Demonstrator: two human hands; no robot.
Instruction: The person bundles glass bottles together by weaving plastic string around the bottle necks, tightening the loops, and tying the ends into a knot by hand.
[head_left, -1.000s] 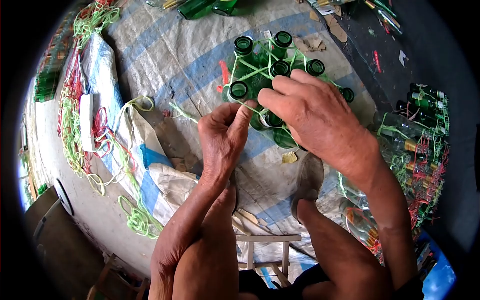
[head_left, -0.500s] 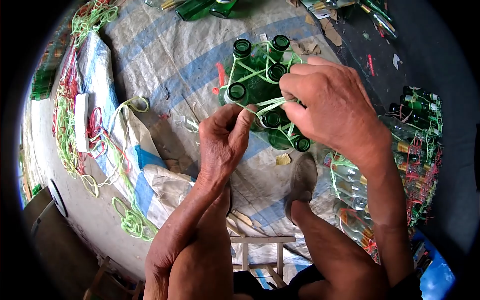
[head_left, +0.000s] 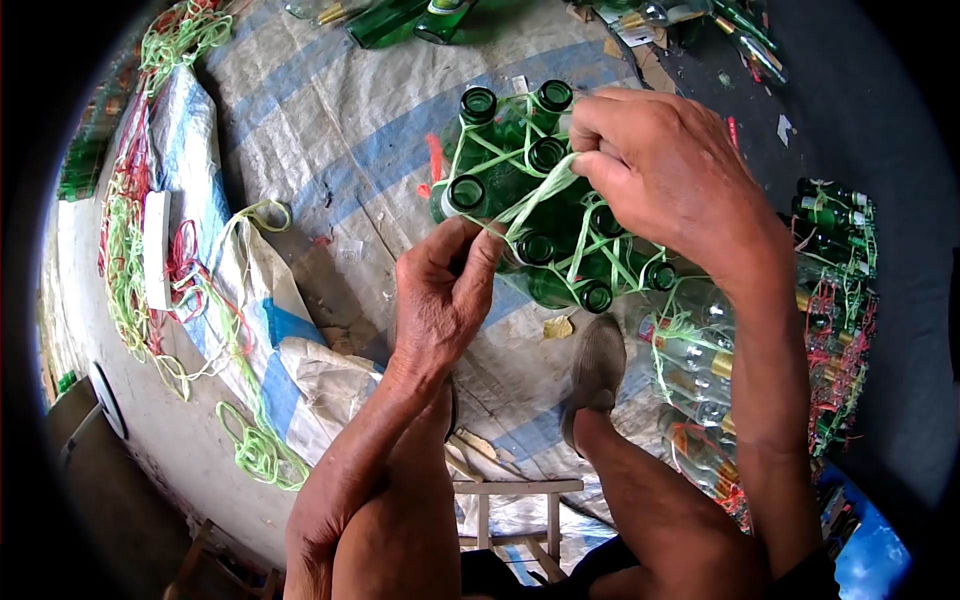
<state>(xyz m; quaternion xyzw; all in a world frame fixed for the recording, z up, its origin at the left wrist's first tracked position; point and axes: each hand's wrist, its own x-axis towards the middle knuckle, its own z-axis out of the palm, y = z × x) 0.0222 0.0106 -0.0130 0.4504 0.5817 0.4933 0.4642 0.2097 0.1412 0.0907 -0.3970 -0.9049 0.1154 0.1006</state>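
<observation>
While twine (head_left: 541,189) is pinched by left grip (head_left: 443,290) and right grip (head_left: 680,180), bottles (head_left: 557,218) are apparently being laced; even tension seems required next.

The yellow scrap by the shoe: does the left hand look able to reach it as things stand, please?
Probably yes: the yellow scrap lies uncovered near the left hand, with bare sheet between them, though that hand seems busy pinching twine.

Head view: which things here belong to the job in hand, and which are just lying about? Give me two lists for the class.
In use:
left hand and right hand, both pinching pale green twine
the green bottle cluster it laces

Apparently just lying about:
yellow scrap
white block
clear bottles
loose twine coil, possibly spare
</observation>
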